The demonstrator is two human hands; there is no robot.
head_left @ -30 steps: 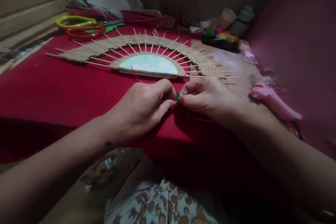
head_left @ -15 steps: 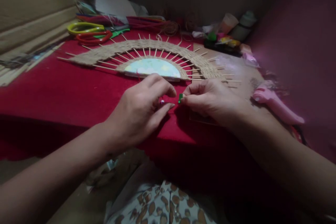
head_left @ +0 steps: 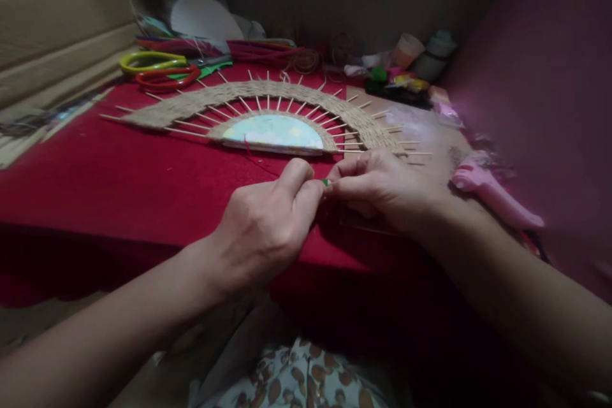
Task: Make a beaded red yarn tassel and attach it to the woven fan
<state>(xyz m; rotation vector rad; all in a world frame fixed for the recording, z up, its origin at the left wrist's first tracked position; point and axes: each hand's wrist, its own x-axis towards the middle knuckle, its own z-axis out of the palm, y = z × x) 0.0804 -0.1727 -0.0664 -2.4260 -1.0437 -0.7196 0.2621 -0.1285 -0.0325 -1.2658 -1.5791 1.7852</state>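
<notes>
Both my hands meet just in front of a woven twine fan (head_left: 191,104) with thin sticks and a pale blue half-round centre. A small green piece (head_left: 326,182) shows between my fingertips. My right hand (head_left: 382,188) pinches it from the right. My left hand (head_left: 272,223) is closed at its left end, with thumb and forefinger pressed together. A thin red thread (head_left: 261,164) runs from the fan's centre toward my left hand. Most of the green piece is hidden by my fingers.
Yellow-handled scissors (head_left: 153,62) and red-handled ones (head_left: 167,79) lie at the back left of the red table (head_left: 95,185). A pink glue gun (head_left: 497,194) rests at the right on a brown board. Behind are a cup (head_left: 408,51), a bottle (head_left: 435,54) and craft scraps.
My left hand has closed its fingers and come up against the green piece at my right fingertips. The view has shifted slightly.
</notes>
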